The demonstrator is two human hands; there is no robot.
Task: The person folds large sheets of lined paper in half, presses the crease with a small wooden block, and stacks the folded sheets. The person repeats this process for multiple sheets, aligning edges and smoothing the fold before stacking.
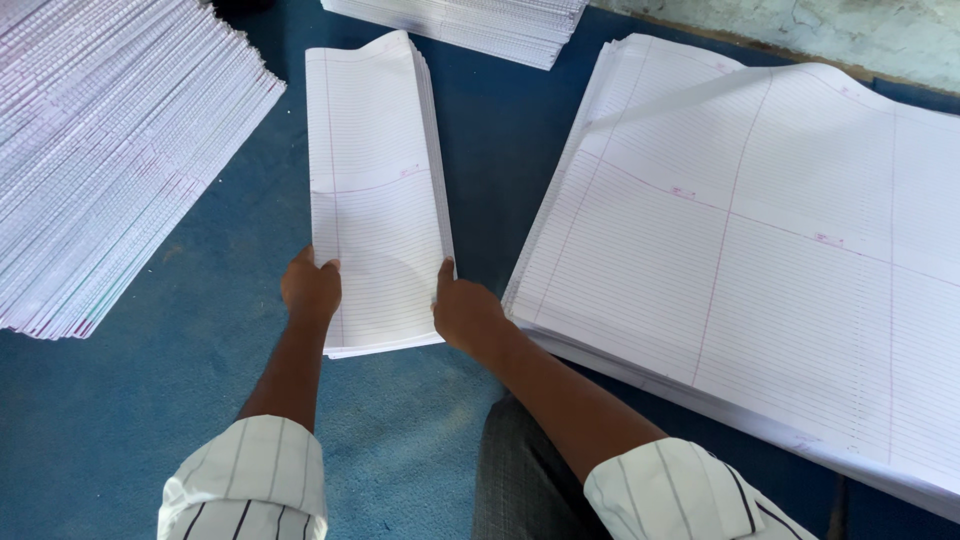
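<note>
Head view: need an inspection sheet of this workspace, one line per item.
Surface: blue floor covering.
Job's things: narrow folded stack of ruled sheets, lying flat between the hands.
Clutter: large flat ruled sheets at right; fanned pile at left; another pile at top.
Grippers: left hand and right hand grip the stack's near side edges.
Cables: nothing seen.
Surroundings: pale wall base top right.

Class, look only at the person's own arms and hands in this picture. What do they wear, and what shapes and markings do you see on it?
Both forearms are bare, and so are the left hand and right hand; no gloves show. Each arm has a white sleeve rolled up near the elbow, marked with thin dark stripes.
</note>
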